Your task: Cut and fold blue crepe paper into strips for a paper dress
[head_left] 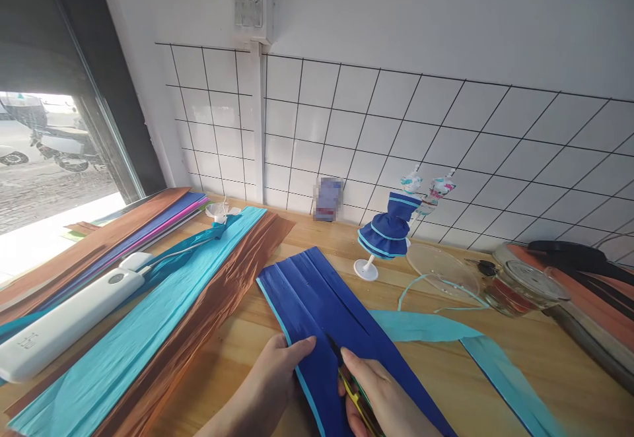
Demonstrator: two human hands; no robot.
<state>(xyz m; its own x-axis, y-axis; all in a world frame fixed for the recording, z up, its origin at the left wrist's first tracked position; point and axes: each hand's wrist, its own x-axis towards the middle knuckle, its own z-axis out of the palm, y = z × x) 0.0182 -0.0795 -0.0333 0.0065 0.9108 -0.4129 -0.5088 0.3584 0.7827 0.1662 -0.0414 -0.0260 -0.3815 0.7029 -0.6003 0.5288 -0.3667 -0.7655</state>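
Note:
A wide dark blue strip of crepe paper (317, 298) with a light blue edge lies slanted across the table in front of me. My left hand (280, 371) pinches its left edge, thumb on top and fingers underneath. Within my right hand (381, 391) is a pair of scissors (354, 397) with yellow and green on the handle. Their dark tip touches the blue paper just right of my left thumb; how far apart the blades are I cannot tell. A light blue strip (421, 326) runs out from behind the paper to the right.
Crepe strips in turquoise (143, 305) and brown (208, 311) cover the left, beside a white power strip (74, 318). Behind stand a blue paper dress on a small stand (391, 226), a clear plate (440, 268) and a glass jar (525, 285). A tiled wall (297, 127) closes the back.

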